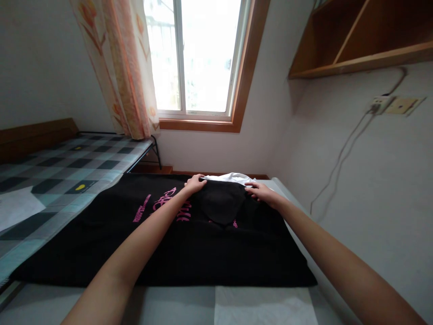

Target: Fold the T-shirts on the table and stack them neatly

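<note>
A black T-shirt [209, 257] with pink lettering is spread over a pale table-like surface, its near edge almost straight. A rounded black flap [223, 205], which looks like a sleeve, lies folded over the front and covers part of the print. My left hand [195, 184] is closed on the cloth at the far edge, left of the flap. At the flap's right corner is my right hand [262, 192], fingers apart and fingertips against the fabric. Behind the far edge, between both hands, shows a bunched white cloth [233, 177].
On the left stands a bed with a checked cover [91, 155], a white paper [20, 207] on it. A white sheet [264, 307] lies under the near edge. A wall shelf [355, 63] and a plugged-in cord [338, 158] are on the right. A curtain [125, 67] hangs by the window [209, 54].
</note>
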A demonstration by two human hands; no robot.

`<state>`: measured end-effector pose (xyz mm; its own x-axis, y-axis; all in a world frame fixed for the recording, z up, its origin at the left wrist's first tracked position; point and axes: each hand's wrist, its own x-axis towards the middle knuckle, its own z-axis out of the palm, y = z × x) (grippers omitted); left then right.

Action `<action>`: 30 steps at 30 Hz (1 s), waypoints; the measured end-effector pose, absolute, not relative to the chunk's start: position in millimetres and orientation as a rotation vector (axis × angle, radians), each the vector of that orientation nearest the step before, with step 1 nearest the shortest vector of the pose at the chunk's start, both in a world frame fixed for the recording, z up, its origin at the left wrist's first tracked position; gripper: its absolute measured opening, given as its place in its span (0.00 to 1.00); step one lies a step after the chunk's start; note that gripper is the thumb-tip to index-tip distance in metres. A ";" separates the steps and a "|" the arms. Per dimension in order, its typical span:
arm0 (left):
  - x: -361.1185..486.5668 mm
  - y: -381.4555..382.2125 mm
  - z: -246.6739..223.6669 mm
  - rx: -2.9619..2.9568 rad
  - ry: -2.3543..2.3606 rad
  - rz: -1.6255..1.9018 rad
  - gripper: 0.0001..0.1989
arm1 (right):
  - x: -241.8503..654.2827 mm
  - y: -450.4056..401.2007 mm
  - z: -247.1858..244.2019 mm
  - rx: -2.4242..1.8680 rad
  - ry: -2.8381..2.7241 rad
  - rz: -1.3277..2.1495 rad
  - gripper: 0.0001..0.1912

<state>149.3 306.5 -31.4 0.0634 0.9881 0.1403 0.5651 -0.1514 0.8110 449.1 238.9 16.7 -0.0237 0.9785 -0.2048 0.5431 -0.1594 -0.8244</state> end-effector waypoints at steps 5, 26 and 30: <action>164.4 327.4 -38.5 1.608 1.474 1.134 0.12 | 447.0 262.9 12.8 -1.490 -1.360 1.228 0.09; 177.8 339.8 -45.8 1.855 1.692 1.093 0.12 | 462.5 322.2 -37.9 -1.527 -1.214 0.719 0.13; 164.3 333.5 -41.7 2.046 1.761 0.982 0.11 | 465.8 318.9 -31.5 -1.589 -1.332 0.582 0.09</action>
